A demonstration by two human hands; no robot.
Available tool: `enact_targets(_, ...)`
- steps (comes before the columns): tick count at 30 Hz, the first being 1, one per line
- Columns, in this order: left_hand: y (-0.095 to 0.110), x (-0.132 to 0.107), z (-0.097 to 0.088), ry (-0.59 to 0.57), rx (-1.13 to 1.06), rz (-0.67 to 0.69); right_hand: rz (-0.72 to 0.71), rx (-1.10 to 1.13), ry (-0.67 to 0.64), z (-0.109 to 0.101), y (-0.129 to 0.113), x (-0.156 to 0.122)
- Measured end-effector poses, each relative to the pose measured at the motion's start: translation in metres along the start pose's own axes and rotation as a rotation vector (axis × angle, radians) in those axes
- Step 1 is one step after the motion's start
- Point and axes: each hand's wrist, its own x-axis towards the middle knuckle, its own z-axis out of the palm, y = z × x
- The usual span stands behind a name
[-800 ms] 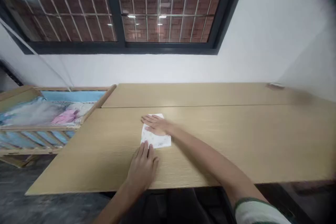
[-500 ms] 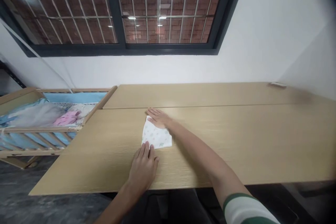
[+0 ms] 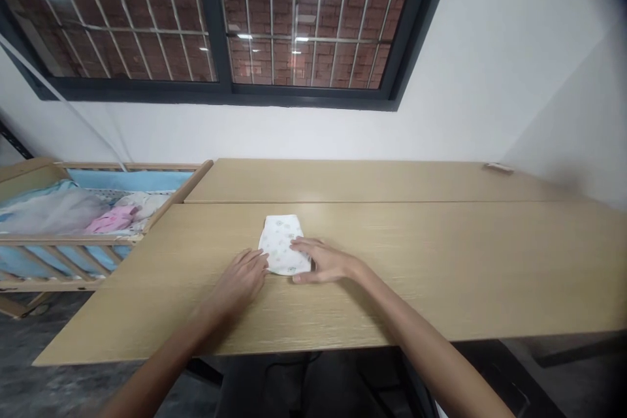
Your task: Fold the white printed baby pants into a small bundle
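A small folded white cloth (image 3: 280, 241) with a faint pale print lies flat on the wooden tabletop. At its lower left edge is my left hand (image 3: 246, 272), fingers stretched forward with the tips touching the fabric. My right hand (image 3: 326, 261) rests at the right side of the cloth. Its fingertips lie on the cloth's upper surface, while the thumb is spread apart near the lower right corner. Both hands look open, and neither lifts the fabric.
The light wooden table (image 3: 416, 261) has a seam running across its rear part. Left of it stands a wooden crib (image 3: 98, 264) with blue lining and bedding. A small white object (image 3: 499, 168) lies at the back right. Behind is a barred window (image 3: 304, 32).
My right hand has come down from the cloth's top edge to its right side. My left hand has shifted left to the lower left edge. The cloth looks narrower, its right side changed.
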Motion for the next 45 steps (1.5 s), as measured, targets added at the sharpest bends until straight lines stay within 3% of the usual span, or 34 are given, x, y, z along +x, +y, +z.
enact_targets(3,0.001,0.011,-0.013,-0.045,-0.196,-0.155,0.002,0.041,0.007,0.005,-0.003,-0.015)
enact_targets(7,-0.005,0.017,-0.029,-0.077,-0.542,-0.344,0.032,0.205,0.167,0.008,0.000,-0.009)
enact_targets(11,-0.018,0.019,-0.016,-0.008,-0.821,-0.418,0.101,0.309,0.321,0.007,0.009,0.011)
enact_targets(14,-0.027,0.028,0.000,0.091,-0.881,-0.473,0.150,0.342,0.396,0.009,0.019,0.023)
enact_targets(19,-0.037,0.058,0.015,0.250,-0.754,-0.570,0.275,0.344,0.552,0.020,0.037,0.042)
enact_targets(24,-0.046,0.069,0.028,0.172,-0.325,-0.615,0.475,0.283,0.710,0.032,0.048,0.055)
enact_targets(26,-0.046,0.067,0.031,0.148,-0.274,-0.612,0.479,0.204,0.712,0.031,0.044,0.055)
enact_targets(29,-0.039,0.068,0.032,0.215,-0.193,-0.559,0.379,-0.032,0.756,0.025,0.027,0.053)
enact_targets(32,-0.027,0.080,0.035,0.298,-0.132,-0.383,0.159,-0.257,0.679,0.022,0.011,0.059)
enact_targets(35,-0.016,0.093,0.049,0.187,-0.152,-0.261,0.063,-0.344,0.443,0.031,0.007,0.070)
enact_targets(39,-0.012,0.095,0.069,-0.017,-0.120,-0.288,0.069,-0.359,0.246,0.044,0.017,0.077)
enact_targets(45,-0.026,0.080,0.072,-0.024,-0.003,-0.311,0.162,-0.270,0.218,0.037,0.023,0.067)
